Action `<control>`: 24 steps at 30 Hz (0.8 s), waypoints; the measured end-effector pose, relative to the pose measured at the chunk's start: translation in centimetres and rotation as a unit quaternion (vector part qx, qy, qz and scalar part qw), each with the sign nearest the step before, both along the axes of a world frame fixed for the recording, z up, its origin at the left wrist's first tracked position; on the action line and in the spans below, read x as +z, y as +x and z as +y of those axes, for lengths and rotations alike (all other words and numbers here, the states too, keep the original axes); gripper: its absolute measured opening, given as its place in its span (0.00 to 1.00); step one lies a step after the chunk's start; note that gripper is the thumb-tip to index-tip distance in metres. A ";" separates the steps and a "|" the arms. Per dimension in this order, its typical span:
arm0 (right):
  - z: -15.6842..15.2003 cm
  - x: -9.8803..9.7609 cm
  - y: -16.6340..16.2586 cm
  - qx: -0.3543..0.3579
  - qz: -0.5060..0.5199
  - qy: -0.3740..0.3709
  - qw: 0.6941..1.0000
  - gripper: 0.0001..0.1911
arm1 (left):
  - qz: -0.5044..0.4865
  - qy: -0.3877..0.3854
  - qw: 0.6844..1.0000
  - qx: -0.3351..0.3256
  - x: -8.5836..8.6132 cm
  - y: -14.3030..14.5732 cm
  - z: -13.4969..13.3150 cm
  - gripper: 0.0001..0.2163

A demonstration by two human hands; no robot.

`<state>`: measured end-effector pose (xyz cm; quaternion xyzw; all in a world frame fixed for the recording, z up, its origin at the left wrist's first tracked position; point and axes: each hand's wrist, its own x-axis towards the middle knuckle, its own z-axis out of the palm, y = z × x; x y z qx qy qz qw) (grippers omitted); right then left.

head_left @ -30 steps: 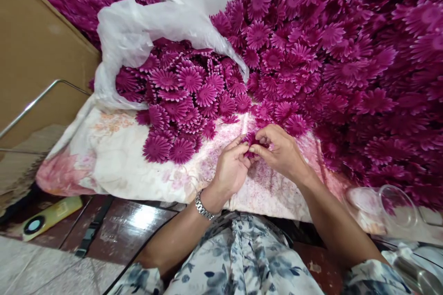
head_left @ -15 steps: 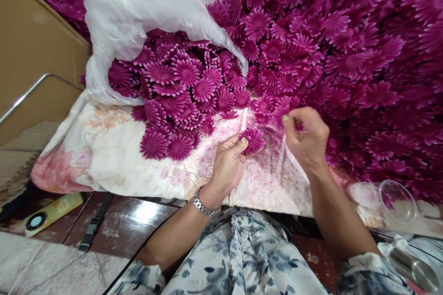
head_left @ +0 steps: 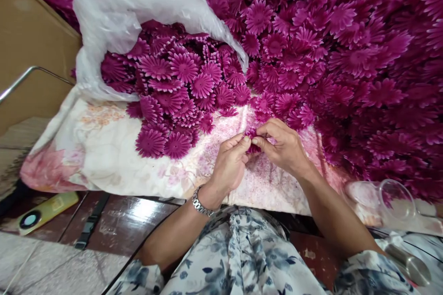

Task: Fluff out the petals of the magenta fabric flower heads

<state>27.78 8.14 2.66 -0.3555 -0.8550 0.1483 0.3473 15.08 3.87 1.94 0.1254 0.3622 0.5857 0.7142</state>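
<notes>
Both hands meet over a stained floral cloth (head_left: 104, 156). My left hand (head_left: 230, 163), with a metal watch at its wrist, and my right hand (head_left: 284, 147) pinch the same small magenta fabric flower (head_left: 253, 142) between their fingertips. The flower is mostly hidden by the fingers. A spill of the same magenta flowers (head_left: 180, 97) lies just left of the hands, coming out of a white plastic bag (head_left: 128, 14). A much larger heap of flowers (head_left: 346, 55) rises to the right of my right hand.
A clear plastic cup (head_left: 396, 200) lies on its side at the right edge of the cloth. A brown board (head_left: 31, 55) and a metal rail (head_left: 20, 80) stand at the left. A yellow device (head_left: 44, 209) and a black strap (head_left: 92, 221) lie on the dark floor.
My right hand, which had reached up toward the heap half a second ago, has come back down to my left hand. Both hands now pinch one flower together.
</notes>
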 end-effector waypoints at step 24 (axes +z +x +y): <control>-0.4 0.2 -0.6 -0.007 0.004 -0.052 0.999 0.07 | 0.058 -0.022 0.998 0.012 -0.2 -0.3 -0.2 0.12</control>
